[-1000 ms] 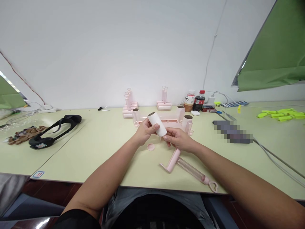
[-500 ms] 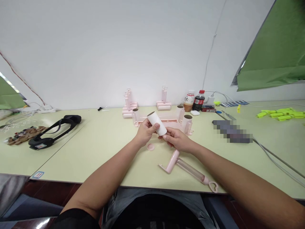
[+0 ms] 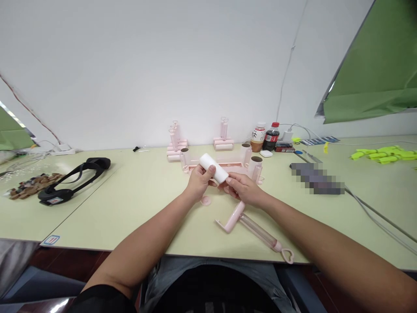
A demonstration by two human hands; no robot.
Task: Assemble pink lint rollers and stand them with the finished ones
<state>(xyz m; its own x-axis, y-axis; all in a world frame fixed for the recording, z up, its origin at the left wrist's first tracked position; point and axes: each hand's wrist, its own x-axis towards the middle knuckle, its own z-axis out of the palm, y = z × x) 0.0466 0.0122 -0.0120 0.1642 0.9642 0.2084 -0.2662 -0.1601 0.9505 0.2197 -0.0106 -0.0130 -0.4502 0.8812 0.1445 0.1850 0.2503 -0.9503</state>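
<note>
Turned flatter since the earlier frame, the white cylindrical paper roll is held over the pale-green tabletop, where a pink plastic roller with a clear handle is laid. The roll is gripped by the left hand; its lower end is met by the curled right hand (whether gripped cannot be told). Beside the left wrist, a round pink disc is seen.

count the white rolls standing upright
3, around the pink tray: left roll at its left end, far roll and near roll at its right. Others may be hidden.
</note>
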